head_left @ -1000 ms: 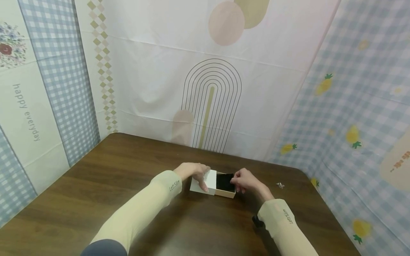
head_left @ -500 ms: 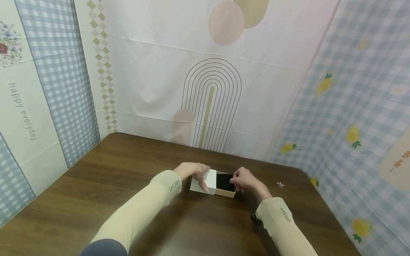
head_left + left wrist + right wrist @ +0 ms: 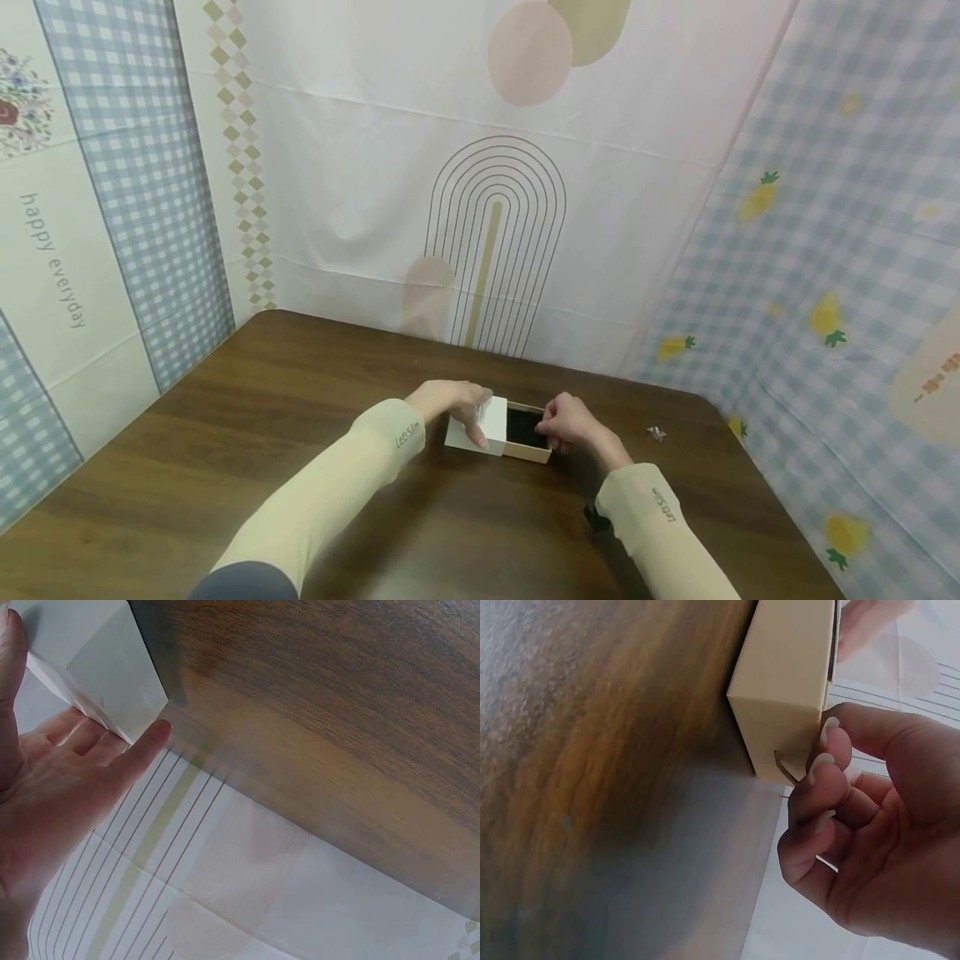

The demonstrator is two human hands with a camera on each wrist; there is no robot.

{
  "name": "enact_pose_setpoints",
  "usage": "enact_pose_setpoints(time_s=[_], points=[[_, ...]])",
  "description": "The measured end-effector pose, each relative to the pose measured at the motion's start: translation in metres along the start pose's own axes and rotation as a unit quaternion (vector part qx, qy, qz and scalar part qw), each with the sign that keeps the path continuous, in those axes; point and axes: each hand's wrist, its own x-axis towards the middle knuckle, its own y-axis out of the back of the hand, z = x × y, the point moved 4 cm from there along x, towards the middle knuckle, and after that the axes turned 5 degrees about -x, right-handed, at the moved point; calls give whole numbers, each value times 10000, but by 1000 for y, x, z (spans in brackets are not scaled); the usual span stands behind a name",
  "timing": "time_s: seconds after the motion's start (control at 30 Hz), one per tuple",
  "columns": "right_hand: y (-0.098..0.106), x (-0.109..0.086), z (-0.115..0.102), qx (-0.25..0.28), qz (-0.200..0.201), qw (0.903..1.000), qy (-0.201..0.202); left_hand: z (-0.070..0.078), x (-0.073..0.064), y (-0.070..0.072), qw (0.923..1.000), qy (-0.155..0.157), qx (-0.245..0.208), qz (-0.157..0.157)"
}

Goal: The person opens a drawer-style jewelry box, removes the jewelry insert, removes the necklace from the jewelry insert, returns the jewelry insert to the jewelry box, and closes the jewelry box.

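Note:
A small box lies on the table, its white sleeve (image 3: 493, 421) partly off a tan drawer (image 3: 527, 452) that sticks out to the right. Inside the drawer is a black insert (image 3: 521, 427). My left hand (image 3: 463, 408) holds the sleeve from above, thumb on the near side; in the left wrist view its fingers lie along the sleeve's far side. At the drawer's right end, my right hand (image 3: 573, 422) pinches the insert's edge, fingertips right at the rim. The right wrist view shows the other fingers curled outside the end wall, beside a small tan tab (image 3: 787, 769).
Small silvery pieces (image 3: 657, 433) lie on the brown wooden table (image 3: 360, 350) to the right of my right hand. Patterned cloths (image 3: 352, 167) hang behind and at both sides of the table.
The black insert has sunk lower into the drawer, so the drawer's far rim now shows. My right hand has shifted slightly left; my left hand and the sleeve have stayed still.

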Motion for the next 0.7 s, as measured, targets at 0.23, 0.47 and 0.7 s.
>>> enact_pose_setpoints(time_s=[0.23,0.47,0.7], points=[[7,0,15,436,399,9982,-70,-1,-2,1,9999,4,-103,-41],[9,-7,28,582,-40,9983,-50,-2,1,-3,9997,86,-227,-51],[7,-10,30,927,-581,9940,7,1,1,-2,9998,53,-165,-38]])
